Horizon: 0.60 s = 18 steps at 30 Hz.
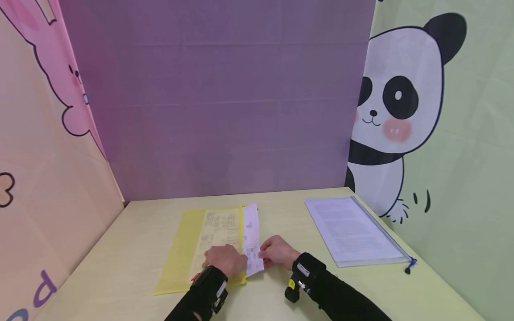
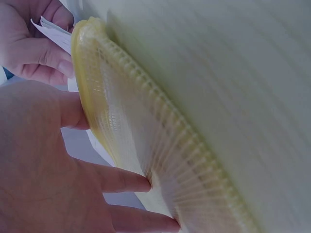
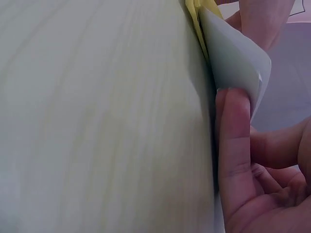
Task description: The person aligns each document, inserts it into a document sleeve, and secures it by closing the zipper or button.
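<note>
A translucent yellow mesh zipper bag [image 1: 180,249] lies flat on the table with printed paper showing through it. White folded papers [image 1: 250,232] stick out past its right-hand edge. My left hand [image 1: 226,259] rests over the bag near that edge; in the left wrist view its fairly straight fingers [image 2: 124,180] touch the creased mesh, and another digit meets the yellow rim [image 2: 87,107]. With thumb and fingers, my right hand [image 1: 279,252] pinches the outer edge of the papers. Close up in the right wrist view, the paper [image 3: 238,58] bends upward between the fingers and the bag.
At the right of the table [image 1: 140,232] lies a clear zipper folder [image 1: 357,232] with a printed sheet, its blue-and-black pull at the near corner. A purple cloth [image 1: 217,98] hangs behind. Printed side cloths show a panda [image 1: 413,120] and a pink figure.
</note>
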### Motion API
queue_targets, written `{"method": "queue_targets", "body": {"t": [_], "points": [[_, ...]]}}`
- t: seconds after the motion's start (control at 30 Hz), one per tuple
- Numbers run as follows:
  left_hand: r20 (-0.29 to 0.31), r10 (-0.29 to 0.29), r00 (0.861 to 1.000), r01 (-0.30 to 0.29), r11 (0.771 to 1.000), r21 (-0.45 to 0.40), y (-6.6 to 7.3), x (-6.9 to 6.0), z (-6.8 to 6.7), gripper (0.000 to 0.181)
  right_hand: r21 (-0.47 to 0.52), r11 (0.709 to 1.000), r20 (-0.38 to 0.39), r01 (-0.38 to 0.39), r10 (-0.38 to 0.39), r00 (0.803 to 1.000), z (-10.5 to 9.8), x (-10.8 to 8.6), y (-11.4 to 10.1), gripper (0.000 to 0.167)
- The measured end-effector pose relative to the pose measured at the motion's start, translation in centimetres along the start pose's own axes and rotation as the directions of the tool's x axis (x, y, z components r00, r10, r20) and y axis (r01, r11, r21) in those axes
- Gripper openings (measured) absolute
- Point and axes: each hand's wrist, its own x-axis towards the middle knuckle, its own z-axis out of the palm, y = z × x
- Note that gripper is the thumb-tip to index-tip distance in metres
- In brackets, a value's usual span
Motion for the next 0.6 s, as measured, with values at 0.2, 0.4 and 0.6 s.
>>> {"method": "queue_targets", "body": {"t": [0.2, 0.4, 0.6], "points": [[-0.008, 0.022, 1.0, -0.022, 0.999, -0.023, -0.4, 0.0, 0.1, 0.044, 0.0, 1.0, 0.001, -0.023, 0.023, 1.0, 0.5, 0.6, 0.0, 0.004], [0.015, 0.025, 1.0, -0.024, 0.998, -0.062, -0.7, 0.0, 0.1, 0.043, -0.023, 0.999, 0.013, -0.036, 0.037, 0.999, 0.3, 0.5, 0.0, 0.004], [0.027, 0.051, 0.998, -0.05, 0.997, -0.053, -1.1, 0.0, 0.3, 0.044, -0.067, 0.997, 0.01, -0.032, 0.033, 0.999, -0.1, 0.6, 0.4, 0.005]]}}
